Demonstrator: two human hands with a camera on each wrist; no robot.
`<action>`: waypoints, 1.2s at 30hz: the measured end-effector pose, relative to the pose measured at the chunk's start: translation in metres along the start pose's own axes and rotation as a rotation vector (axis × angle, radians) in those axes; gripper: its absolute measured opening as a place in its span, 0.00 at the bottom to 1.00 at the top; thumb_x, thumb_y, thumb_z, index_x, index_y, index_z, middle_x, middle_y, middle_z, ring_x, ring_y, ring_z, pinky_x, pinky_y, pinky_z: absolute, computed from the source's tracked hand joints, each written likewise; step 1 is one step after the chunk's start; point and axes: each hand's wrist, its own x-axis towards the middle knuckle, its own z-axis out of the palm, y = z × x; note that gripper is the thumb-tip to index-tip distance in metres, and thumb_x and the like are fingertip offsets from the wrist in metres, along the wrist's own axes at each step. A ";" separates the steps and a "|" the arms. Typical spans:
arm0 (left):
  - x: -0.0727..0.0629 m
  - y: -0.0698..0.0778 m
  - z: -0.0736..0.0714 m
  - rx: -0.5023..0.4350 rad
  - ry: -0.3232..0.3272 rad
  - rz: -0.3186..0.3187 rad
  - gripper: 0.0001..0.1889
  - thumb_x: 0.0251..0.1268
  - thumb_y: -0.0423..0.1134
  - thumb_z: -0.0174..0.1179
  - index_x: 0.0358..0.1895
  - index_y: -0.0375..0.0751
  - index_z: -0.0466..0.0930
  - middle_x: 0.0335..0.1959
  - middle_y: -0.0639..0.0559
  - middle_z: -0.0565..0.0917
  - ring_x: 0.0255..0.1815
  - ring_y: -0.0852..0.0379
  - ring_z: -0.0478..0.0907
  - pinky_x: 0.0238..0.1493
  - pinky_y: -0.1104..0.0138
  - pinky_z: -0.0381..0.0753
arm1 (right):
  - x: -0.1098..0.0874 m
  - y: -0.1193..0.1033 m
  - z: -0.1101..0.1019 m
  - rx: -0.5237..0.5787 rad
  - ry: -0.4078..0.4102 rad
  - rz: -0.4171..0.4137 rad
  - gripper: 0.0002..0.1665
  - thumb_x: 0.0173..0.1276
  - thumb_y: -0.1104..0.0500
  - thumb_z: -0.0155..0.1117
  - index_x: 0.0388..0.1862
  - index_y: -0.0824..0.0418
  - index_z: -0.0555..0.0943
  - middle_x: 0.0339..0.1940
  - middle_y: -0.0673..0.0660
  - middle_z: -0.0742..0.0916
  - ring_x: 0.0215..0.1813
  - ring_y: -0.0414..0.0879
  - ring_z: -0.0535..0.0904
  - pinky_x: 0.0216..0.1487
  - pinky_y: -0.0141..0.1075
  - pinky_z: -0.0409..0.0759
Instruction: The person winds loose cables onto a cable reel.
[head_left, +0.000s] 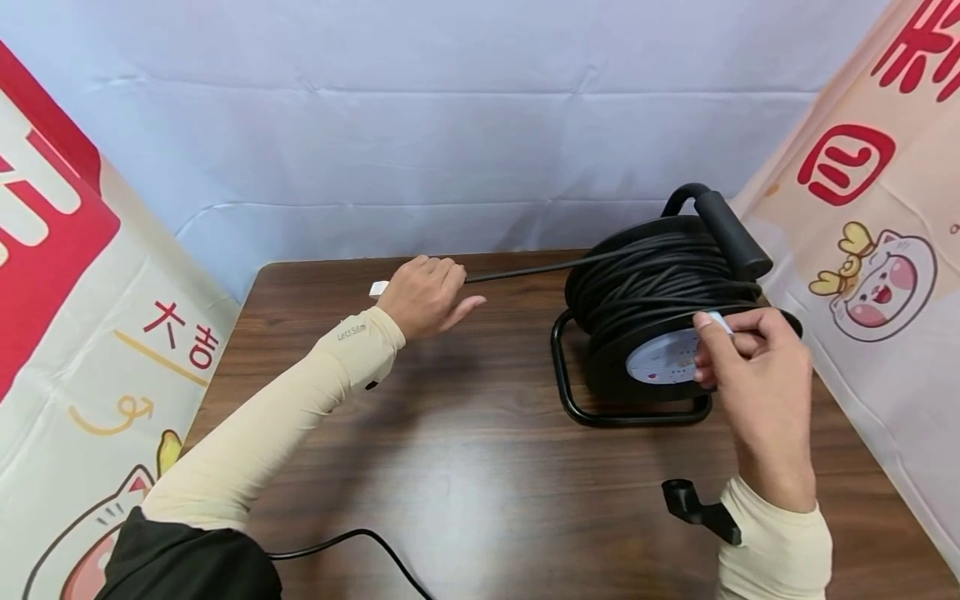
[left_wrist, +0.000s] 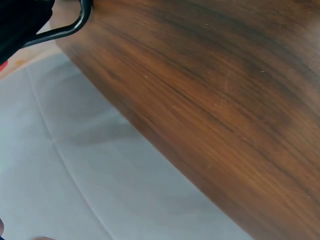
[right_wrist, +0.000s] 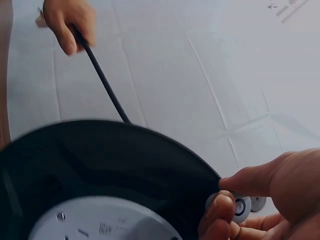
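A black cable reel [head_left: 660,308] stands at the table's right side, wound with many turns of black cable [head_left: 667,267]. From its top a taut length of cable [right_wrist: 106,82] runs left to my left hand [head_left: 423,296], whose fingers curl round it. A small white end piece [head_left: 378,289] sticks out on that hand's far side. At the rim of the reel's near disc, my right hand [head_left: 765,375] pinches a small pale round knob [right_wrist: 241,206] between thumb and fingers. The disc's centre carries a white label plate [head_left: 660,358]. Only fingertip edges show in the left wrist view.
The reel's black tube stand [head_left: 637,419] rests on the brown wooden table [head_left: 465,467]. Its carrying handle [head_left: 731,233] rises at the back right. A thin black cable [head_left: 367,533] crosses the near edge. White cloth [head_left: 450,150] hangs behind, with printed banners [head_left: 885,275] at the sides.
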 end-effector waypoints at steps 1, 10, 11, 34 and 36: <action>0.000 0.001 0.001 -0.004 0.002 -0.001 0.28 0.79 0.58 0.46 0.28 0.37 0.73 0.19 0.49 0.71 0.18 0.51 0.71 0.23 0.62 0.72 | 0.001 0.000 -0.003 0.018 0.007 0.012 0.11 0.68 0.62 0.72 0.37 0.61 0.76 0.15 0.51 0.84 0.14 0.38 0.78 0.18 0.26 0.78; 0.002 0.005 0.004 -0.035 -0.004 0.013 0.26 0.79 0.57 0.48 0.29 0.37 0.73 0.20 0.50 0.71 0.19 0.52 0.71 0.23 0.63 0.70 | 0.008 0.005 -0.014 0.151 0.033 0.062 0.12 0.66 0.63 0.73 0.37 0.62 0.76 0.14 0.53 0.84 0.12 0.40 0.77 0.18 0.26 0.78; 0.001 0.004 0.004 -0.031 -0.005 0.010 0.26 0.79 0.57 0.48 0.29 0.37 0.72 0.20 0.50 0.70 0.19 0.52 0.70 0.23 0.63 0.70 | 0.009 0.006 -0.015 0.160 0.036 0.064 0.12 0.66 0.63 0.73 0.37 0.63 0.76 0.15 0.53 0.84 0.12 0.40 0.77 0.18 0.26 0.78; 0.008 0.029 0.021 -0.086 -0.034 0.009 0.29 0.82 0.58 0.38 0.30 0.38 0.74 0.21 0.50 0.72 0.20 0.53 0.71 0.25 0.63 0.71 | 0.022 0.019 -0.035 0.180 0.129 0.096 0.12 0.66 0.65 0.72 0.35 0.62 0.75 0.13 0.53 0.83 0.10 0.40 0.76 0.14 0.27 0.76; 0.009 0.032 0.022 -0.090 -0.041 0.001 0.28 0.82 0.58 0.39 0.30 0.39 0.73 0.21 0.51 0.72 0.20 0.54 0.70 0.25 0.63 0.71 | 0.022 0.020 -0.036 0.186 0.134 0.103 0.12 0.66 0.65 0.72 0.34 0.62 0.75 0.13 0.53 0.83 0.10 0.40 0.75 0.14 0.27 0.76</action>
